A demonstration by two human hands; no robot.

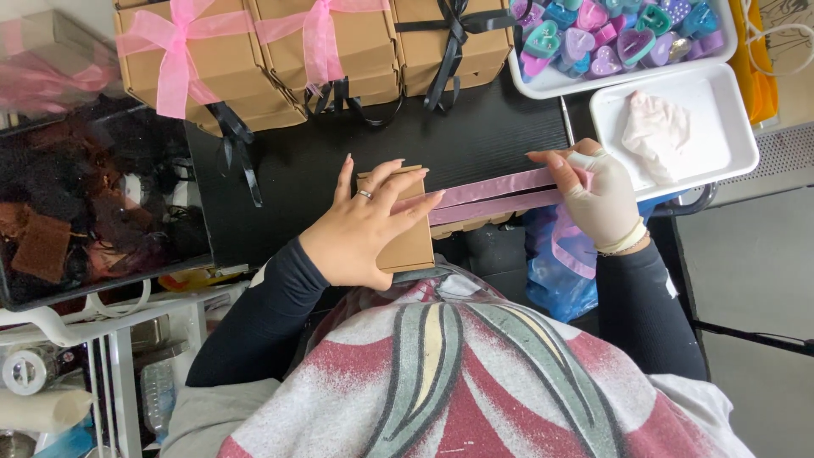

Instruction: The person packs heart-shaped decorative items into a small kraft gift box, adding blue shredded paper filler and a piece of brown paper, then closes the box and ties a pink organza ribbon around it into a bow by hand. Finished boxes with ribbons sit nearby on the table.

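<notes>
From the head camera, a small plain brown cardboard box (407, 233) sits at the near edge of the black table (339, 144), pressed flat under the left hand (360, 229). The right hand (598, 199) pinches a mauve satin ribbon (500, 197), which runs left-right across the box.

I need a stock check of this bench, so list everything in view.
Small box: one, brown, under the left hand.
Ribbon: one, pink, stretched from the small box to the right hand.
Tied boxes: at least three, brown, pink or black bows, top edge.
Heart shapes: many, purple, teal, pink, in a white tray, top right.
Tray: one, white, holding a pale crumpled wad, right.
Bin: one, clear, dark brown pieces, left.
Left hand: flat on the small box, wears a ring.
Right hand: pinching the ribbon.
</notes>
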